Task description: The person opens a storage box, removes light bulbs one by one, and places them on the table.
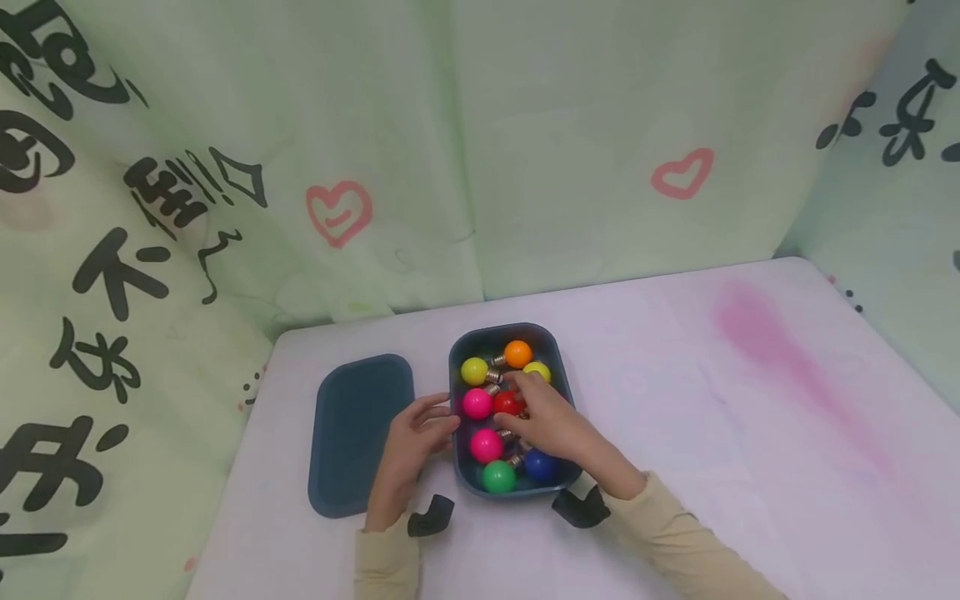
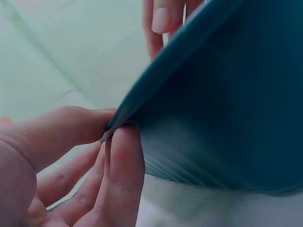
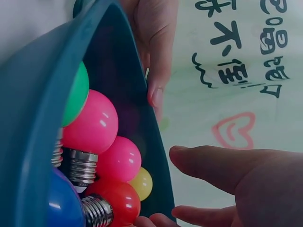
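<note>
A dark teal plastic bin (image 1: 487,337) holds several coloured light bulbs with metal screw bases. My left hand (image 1: 420,433) is at its left side; in the left wrist view, thumb and fingers (image 2: 125,165) pinch the bin's rim. Over the bulbs reaches my right hand (image 1: 551,421), its thumb and fingers spread apart around the red bulb (image 1: 507,403). In the right wrist view, fingertips (image 3: 154,221) dip inside the bin beside that bulb, while the thumb stays outside the rim. Pink bulbs (image 1: 477,404), a green bulb (image 1: 498,477) and a blue bulb (image 1: 540,465) lie around it.
Left of the bin lies a flat dark teal lid or shallow tray (image 1: 348,442), partly overlapped by the left forearm. Yellow bulbs (image 1: 474,371) and an orange bulb (image 1: 518,353) lie toward the bin's far end. A pale green curtain (image 1: 562,167) hangs behind the white table (image 1: 675,417).
</note>
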A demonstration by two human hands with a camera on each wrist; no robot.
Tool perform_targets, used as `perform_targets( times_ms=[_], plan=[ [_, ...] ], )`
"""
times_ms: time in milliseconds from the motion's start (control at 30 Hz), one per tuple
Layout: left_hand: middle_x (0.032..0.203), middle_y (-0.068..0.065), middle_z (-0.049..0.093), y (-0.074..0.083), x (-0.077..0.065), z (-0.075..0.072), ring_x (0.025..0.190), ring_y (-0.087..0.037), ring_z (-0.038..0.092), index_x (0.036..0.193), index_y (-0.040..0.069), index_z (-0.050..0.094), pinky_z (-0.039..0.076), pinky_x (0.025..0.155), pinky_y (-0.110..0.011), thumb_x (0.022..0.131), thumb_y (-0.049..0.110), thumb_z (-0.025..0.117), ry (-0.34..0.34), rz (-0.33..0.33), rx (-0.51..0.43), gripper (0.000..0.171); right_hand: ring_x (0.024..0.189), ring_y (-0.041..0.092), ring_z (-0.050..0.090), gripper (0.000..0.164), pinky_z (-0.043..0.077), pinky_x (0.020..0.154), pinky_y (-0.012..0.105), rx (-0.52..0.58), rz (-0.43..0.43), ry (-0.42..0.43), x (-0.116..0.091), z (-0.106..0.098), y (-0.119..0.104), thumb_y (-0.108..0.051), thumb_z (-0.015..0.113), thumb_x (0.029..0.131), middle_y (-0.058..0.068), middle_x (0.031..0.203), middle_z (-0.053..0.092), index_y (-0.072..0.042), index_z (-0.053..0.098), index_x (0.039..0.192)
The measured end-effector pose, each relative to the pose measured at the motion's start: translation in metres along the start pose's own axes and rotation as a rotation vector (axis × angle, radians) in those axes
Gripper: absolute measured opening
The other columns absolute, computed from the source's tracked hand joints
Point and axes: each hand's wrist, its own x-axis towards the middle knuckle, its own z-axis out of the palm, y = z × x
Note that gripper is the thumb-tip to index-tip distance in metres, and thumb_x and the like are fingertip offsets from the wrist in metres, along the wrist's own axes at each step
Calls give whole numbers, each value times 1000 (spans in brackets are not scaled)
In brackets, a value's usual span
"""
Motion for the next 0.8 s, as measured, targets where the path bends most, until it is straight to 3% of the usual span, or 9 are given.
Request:
perform_targets(
  times_ms=[167, 400, 800],
  plan=[
    [116, -11, 66, -2, -2, -2, 98, -20, 69, 129, 14, 64, 58, 81, -32, 88, 25, 76, 16, -2, -7, 45, 108, 29, 57, 59, 56, 90, 44, -53, -11, -13, 3, 1, 1, -16, 74, 89, 18, 120, 58, 6, 47, 137],
    [116, -12, 65, -2, 0, -1, 97, -22, 68, 130, 14, 63, 58, 81, -32, 87, 27, 77, -12, 3, -16, 47, 105, 27, 58, 57, 56, 90, 44, -147, 29, -34, 7, 0, 2, -19, 73, 90, 17, 117, 58, 5, 50, 136],
    [114, -12, 66, -3, 2, -3, 93, -21, 67, 130, 12, 63, 58, 78, -32, 87, 24, 77, -15, 7, -40, 47, 97, 25, 61, 43, 55, 92, 41, -314, -10, -110, 17, 2, -4, -17, 74, 90, 14, 106, 61, 3, 58, 124]
  ],
)
